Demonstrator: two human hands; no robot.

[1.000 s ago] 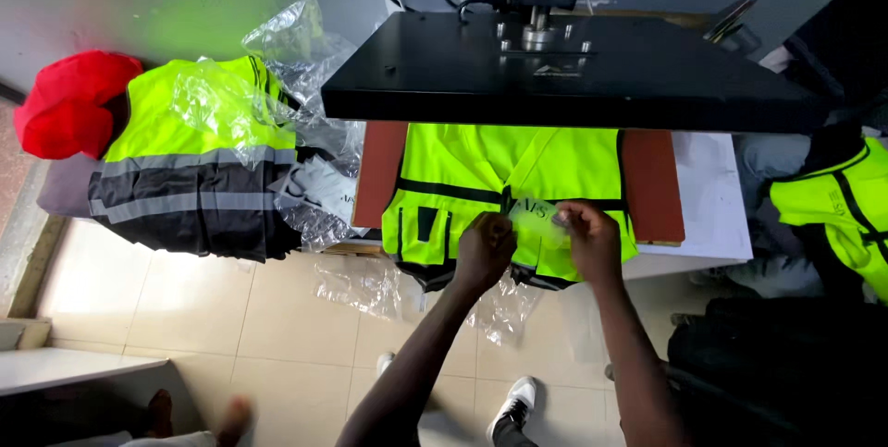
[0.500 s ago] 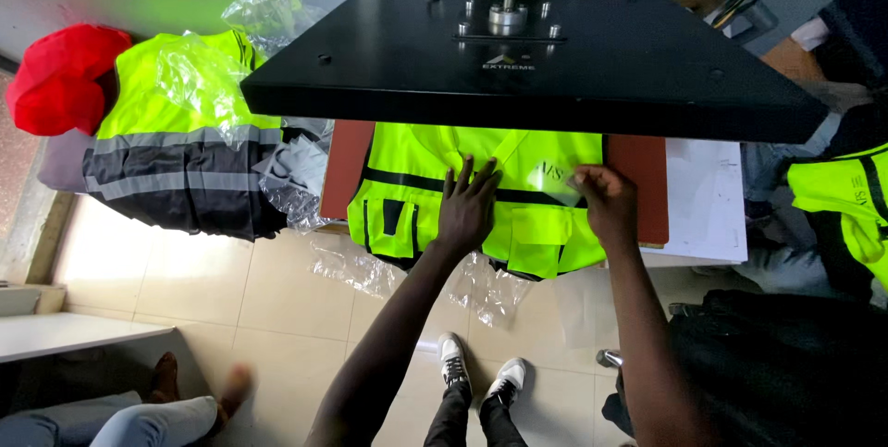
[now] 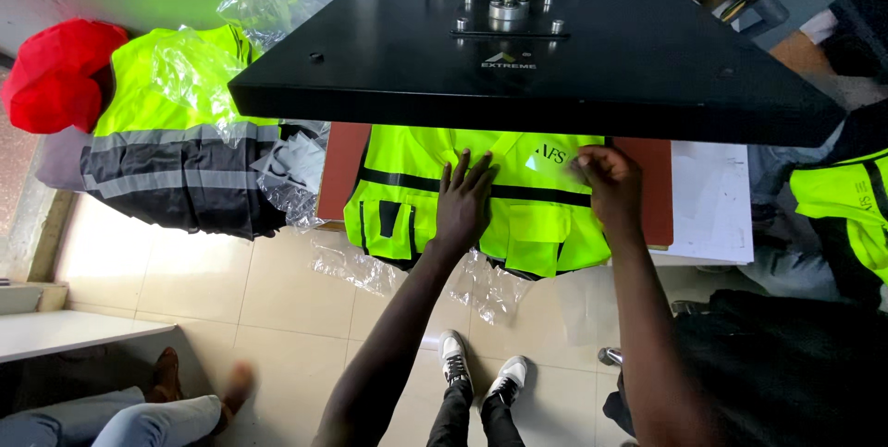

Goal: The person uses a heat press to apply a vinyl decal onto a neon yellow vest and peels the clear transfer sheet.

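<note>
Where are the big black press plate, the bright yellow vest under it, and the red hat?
black press plate [image 3: 638, 59], head view, its flat top surface
yellow vest [image 3: 536, 216], head view, its lower front panel
red hat [image 3: 55, 82], head view, its crown

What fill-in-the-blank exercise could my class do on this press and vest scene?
1. The left hand lies flat on a bright ____ vest.
2. The vest lies on a reddish-brown pad under a ____ press plate.
3. The right hand touches the vest beside a ____ label.

Missing words: yellow; black; clear
</note>
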